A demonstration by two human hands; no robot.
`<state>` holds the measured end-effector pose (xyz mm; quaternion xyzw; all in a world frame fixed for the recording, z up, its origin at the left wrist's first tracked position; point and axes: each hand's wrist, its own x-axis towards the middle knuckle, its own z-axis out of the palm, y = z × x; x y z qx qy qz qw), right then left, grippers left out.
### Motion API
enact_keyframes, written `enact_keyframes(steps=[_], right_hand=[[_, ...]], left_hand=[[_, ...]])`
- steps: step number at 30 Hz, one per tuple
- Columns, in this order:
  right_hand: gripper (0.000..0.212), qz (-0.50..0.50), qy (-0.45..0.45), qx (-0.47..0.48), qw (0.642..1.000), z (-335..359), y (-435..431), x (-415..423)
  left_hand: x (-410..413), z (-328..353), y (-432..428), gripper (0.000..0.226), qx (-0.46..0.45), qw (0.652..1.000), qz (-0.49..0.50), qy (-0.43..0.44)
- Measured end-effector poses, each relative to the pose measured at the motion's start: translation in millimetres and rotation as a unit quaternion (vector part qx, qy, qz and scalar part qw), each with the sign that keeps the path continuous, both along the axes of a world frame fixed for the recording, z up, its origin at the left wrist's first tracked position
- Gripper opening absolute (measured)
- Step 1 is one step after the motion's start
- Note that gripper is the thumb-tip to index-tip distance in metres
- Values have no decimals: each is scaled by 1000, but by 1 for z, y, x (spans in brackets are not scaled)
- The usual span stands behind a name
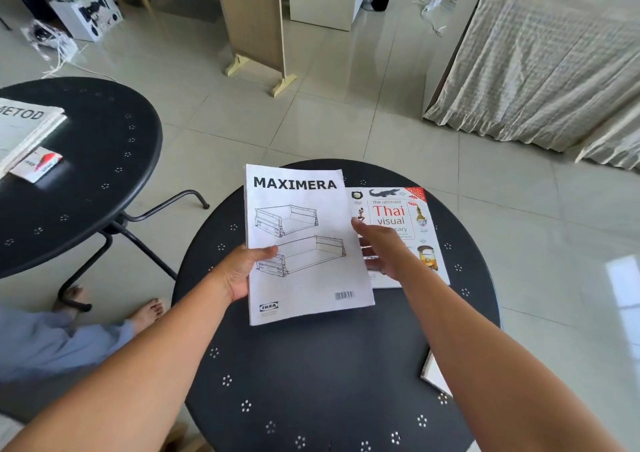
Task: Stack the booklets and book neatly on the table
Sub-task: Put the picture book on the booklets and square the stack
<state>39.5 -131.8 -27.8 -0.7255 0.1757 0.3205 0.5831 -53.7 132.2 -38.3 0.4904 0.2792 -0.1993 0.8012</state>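
A white MAXIMERA booklet (pixel 304 240) is held over the round black table (pixel 329 365). My left hand (pixel 242 271) grips its left edge, thumb on the cover. My right hand (pixel 384 247) touches the booklet's right edge, fingers spread, over the Thai visual dictionary book (pixel 412 209) that lies flat on the table to the right. The booklet overlaps the book's left side. Another booklet's corner (pixel 434 372) pokes out from under my right forearm near the table's right rim.
A second black round table (pixel 86 181) stands to the left with a METOD booklet stack (pixel 24 129) and a small card (pixel 38 164). Bare feet (pixel 149 313) are on the tiled floor. A wooden panel (pixel 256 25) and a cloth-covered object (pixel 547 60) stand beyond.
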Motion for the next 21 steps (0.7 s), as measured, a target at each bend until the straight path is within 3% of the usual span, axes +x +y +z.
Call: enact_keyframes(steps=[2, 4, 7, 11, 21], right_hand=[[39, -50, -49, -86, 994, -9, -20, 9], [42, -63, -83, -239, 965, -21, -45, 18], [93, -58, -12, -425, 903, -35, -75, 24], [121, -38, 36, -462, 885, -46, -90, 25], [135, -13, 100, -455, 885, -54, -91, 41]], left_hand=[[1, -4, 4, 34, 6, 1000, 5, 3], [2, -7, 8, 33, 10, 1000, 9, 5], [4, -12, 14, 32, 25, 1000, 15, 10], [8, -17, 20, 30, 38, 999, 13, 14], [16, -21, 29, 39, 51, 998, 13, 23]])
